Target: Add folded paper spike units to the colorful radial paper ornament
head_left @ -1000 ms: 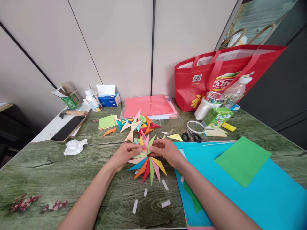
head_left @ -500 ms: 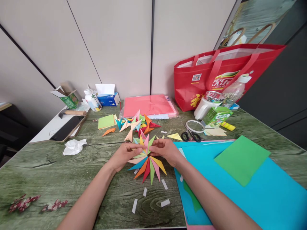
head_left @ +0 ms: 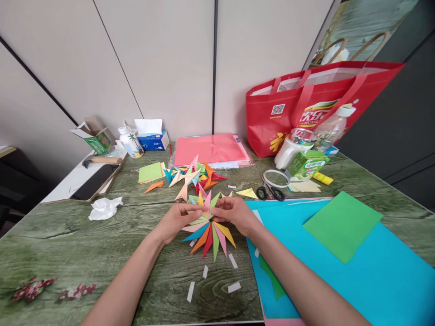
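Note:
Between my two hands is a many-pointed folded paper star (head_left: 208, 242), with points in blue, orange, red, green, pink and yellow fanning toward me. My left hand (head_left: 178, 220) pinches its upper left points between thumb and fingers. On the other side, my right hand (head_left: 236, 214) grips the upper right points the same way. The fingers partly cover the star's centre. Just beyond it lies a pile of loose folded paper pieces (head_left: 190, 176). Several white paper strips (head_left: 234, 287) are scattered on the near side of the star.
Blue paper sheets (head_left: 340, 290) with a green square (head_left: 343, 226) on top cover the right side. Scissors (head_left: 271, 188), tape (head_left: 276, 178) and a red bag (head_left: 272, 122) stand behind. To the left are crumpled tissue (head_left: 105, 208), a phone (head_left: 97, 181) and a tissue box (head_left: 152, 141).
Both hands keep their grip on the paper star. Its lower left points have shifted very slightly; little else differs.

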Demonstrator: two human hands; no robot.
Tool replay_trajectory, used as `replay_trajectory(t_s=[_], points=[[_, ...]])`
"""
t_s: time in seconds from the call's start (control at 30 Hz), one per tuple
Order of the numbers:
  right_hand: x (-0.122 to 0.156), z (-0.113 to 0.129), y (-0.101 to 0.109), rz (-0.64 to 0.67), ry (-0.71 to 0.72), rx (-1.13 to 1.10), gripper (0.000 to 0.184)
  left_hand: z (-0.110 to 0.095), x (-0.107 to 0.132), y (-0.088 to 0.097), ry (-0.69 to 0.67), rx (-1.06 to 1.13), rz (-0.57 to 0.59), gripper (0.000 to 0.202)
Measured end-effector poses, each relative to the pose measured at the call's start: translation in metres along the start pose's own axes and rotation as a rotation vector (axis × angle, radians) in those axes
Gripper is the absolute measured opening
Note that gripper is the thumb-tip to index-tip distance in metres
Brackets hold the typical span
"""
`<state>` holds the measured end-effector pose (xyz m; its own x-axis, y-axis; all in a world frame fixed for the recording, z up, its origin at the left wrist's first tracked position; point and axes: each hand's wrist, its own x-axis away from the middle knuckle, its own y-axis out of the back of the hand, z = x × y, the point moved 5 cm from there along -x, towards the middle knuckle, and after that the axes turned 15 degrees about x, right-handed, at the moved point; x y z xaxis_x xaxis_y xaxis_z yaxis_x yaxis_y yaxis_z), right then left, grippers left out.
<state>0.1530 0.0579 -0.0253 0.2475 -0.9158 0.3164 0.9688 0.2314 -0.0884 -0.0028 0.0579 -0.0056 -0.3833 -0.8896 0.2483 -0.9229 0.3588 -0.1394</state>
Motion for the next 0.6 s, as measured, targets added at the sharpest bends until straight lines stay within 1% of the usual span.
replay_trajectory(t_s=[0.17, 0.37, 0.6], points=[[0.0007, 0.0018, -0.0012, 0.015, 0.009, 0.007, 0.034, -0.0001, 0.0006, 0.0006, 0.001, -0.025, -0.001, 0.047], [-0.0002, -0.0009, -0.0002, 0.005, -0.029, -0.026, 0.033, -0.0025, 0.0011, -0.0024, -0.011, -0.022, 0.01, 0.046], [0.0001, -0.0032, 0.0009, 0.005, -0.071, -0.022, 0.03, -0.0018, 0.0009, -0.0014, -0.03, -0.063, -0.003, 0.047]])
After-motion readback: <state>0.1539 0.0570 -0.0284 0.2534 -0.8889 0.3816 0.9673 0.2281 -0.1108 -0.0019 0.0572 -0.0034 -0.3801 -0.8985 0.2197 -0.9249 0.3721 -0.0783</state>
